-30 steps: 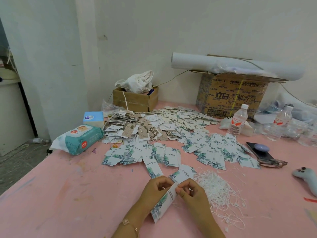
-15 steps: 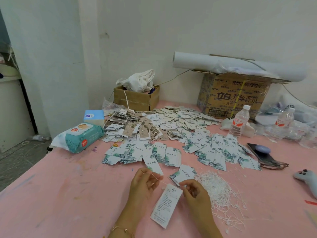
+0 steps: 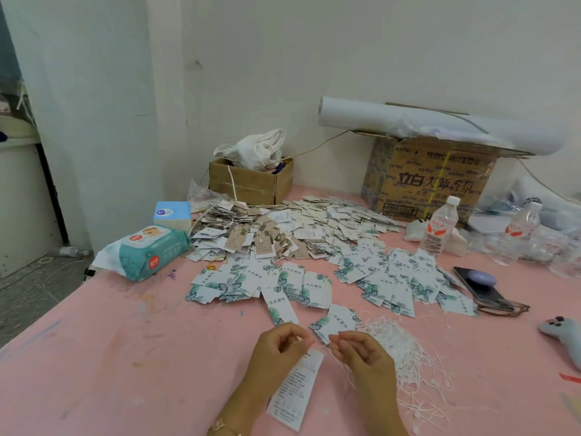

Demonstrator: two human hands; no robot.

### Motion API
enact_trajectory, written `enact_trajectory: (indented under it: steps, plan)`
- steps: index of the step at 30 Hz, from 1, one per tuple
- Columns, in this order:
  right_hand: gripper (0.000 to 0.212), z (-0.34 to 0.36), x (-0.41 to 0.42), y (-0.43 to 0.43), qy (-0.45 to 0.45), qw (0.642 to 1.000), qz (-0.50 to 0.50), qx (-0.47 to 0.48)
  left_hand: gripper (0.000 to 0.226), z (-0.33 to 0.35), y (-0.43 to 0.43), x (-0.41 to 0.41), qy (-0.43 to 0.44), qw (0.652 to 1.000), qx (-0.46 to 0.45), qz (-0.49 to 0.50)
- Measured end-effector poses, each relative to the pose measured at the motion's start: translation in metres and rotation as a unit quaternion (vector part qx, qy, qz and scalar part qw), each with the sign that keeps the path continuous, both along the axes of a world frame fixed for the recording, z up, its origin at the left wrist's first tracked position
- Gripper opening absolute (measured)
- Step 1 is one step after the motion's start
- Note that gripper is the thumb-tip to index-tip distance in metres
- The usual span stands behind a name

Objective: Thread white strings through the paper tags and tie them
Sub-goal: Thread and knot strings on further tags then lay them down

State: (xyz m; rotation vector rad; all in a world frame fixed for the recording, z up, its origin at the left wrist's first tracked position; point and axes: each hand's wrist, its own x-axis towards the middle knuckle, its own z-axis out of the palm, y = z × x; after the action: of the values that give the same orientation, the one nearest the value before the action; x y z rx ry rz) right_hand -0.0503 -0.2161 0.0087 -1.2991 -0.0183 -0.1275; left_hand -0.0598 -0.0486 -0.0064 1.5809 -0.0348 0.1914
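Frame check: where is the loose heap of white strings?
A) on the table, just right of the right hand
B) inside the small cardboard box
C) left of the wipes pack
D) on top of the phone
A: the strings lie in a tangle on the pink table, just to the right of the right hand.

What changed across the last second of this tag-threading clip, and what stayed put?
Both hands released the tag they gripped by its top; it flipped from leaf side to text side and now sits below them. The left hand and right hand now pinch the string threaded through it. Tag piles, loose strings, water bottles unchanged.
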Motion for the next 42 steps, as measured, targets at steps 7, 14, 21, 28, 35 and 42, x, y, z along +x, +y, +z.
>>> enact_trajectory:
  steps: [7,14,21,28,35,42]
  plan:
    - [0.014,-0.004,0.001,0.001,-0.006,0.998,-0.001,-0.062,0.012,-0.002,-0.001,-0.001,-0.029,0.998,0.051,0.021]
    - [0.014,0.002,-0.005,0.005,-0.035,0.985,0.055,-0.158,0.013,0.005,-0.004,-0.005,-0.036,0.997,0.064,0.015]
    - [0.012,0.003,-0.006,0.004,-0.034,0.984,0.058,-0.163,0.021,0.009,-0.005,-0.007,-0.033,0.997,0.065,0.019]
    - [0.015,0.004,-0.007,0.004,-0.035,0.988,0.082,-0.126,0.015,0.010,-0.004,-0.007,-0.024,0.998,0.044,0.023]
    - [0.019,0.002,-0.005,0.003,-0.036,0.988,0.074,-0.127,0.010,0.012,-0.004,-0.009,-0.015,0.999,0.040,0.004]
    - [0.009,0.000,-0.006,0.003,-0.054,0.981,0.067,-0.174,0.011,0.009,-0.005,-0.007,-0.023,0.997,0.060,0.033]
